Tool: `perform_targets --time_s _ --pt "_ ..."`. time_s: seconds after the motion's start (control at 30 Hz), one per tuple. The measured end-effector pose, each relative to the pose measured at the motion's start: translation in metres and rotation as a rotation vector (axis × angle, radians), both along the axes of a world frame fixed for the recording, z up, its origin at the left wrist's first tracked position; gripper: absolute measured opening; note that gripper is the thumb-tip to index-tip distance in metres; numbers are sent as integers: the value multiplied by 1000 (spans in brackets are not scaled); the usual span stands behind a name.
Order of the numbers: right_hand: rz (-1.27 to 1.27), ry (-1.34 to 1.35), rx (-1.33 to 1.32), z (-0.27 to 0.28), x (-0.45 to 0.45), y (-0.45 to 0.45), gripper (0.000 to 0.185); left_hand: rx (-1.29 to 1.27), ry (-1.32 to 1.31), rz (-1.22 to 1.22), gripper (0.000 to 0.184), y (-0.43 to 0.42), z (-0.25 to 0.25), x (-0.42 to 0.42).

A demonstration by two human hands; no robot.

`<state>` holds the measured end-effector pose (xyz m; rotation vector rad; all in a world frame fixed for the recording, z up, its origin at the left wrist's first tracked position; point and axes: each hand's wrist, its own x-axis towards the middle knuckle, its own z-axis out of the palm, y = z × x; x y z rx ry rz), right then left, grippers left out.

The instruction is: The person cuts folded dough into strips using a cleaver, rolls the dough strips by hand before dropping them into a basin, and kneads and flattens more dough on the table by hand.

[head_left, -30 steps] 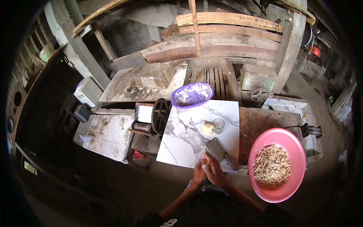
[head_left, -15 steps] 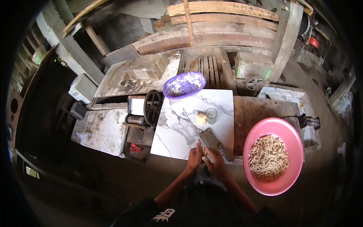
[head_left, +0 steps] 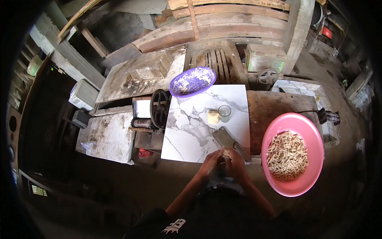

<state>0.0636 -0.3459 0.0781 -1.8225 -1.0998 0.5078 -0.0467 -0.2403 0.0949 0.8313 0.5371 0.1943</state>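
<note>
My left hand point(head_left: 211, 162) and my right hand point(head_left: 236, 164) meet at the front edge of the marble-patterned board point(head_left: 187, 137). Between them, both sets of fingers close round a small pale lump point(head_left: 226, 153), which looks like dough and is mostly covered. Just beyond my fingers lies a flat grey metal blade point(head_left: 223, 137), perhaps a scraper or cleaver. A knife-like tool point(head_left: 242, 151) rests against its right side, near my right hand. Farther up the board, a pale block that looks like dough point(head_left: 213, 116) sits beside a clear drinking glass point(head_left: 224, 114).
A pink basin point(head_left: 316, 159) holding many pale dough strips stands on the right. At the board's far left corner is a purple basin point(head_left: 193, 82) smeared with white. A machine with a dark handwheel point(head_left: 159, 109) borders the board's left side.
My hands have turned inward and closed more tightly round the lump, with the fingers now bent over it. The whole view has shifted slightly; the things on the board keep their places.
</note>
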Motion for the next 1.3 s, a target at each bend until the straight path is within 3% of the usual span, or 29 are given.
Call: perform_targets --time_s 0.13,0.3,0.43,0.6,0.7,0.77,0.87,1.03,1.23,1.3 --pt "124 -175 173 -1 1 13 44 -63 28 116 31 1 -1 -11" --pt "27 6 296 25 -23 34 47 -21 -73 352 24 22 -26 -31" --pt "225 -43 210 11 -23 45 39 155 185 447 29 26 -15 -45" --pt "172 143 125 4 -40 57 27 191 133 411 36 27 -22 -66" --pt "126 214 102 -3 -42 61 24 231 266 377 44 35 -12 -76" --pt "102 230 94 -10 -42 63 23 641 354 264 49 41 -2 -80" --pt "78 711 33 -20 -47 71 27 720 319 199 42 59 -14 -84" --pt "8 545 113 -25 -59 97 22 751 307 152 34 97 -18 -89" --pt "-90 511 -60 -50 -44 141 24 1056 370 -58 30 145 -36 -73" --pt "-135 208 -25 -71 -38 159 26 1411 226 11 37 165 -70 -67"
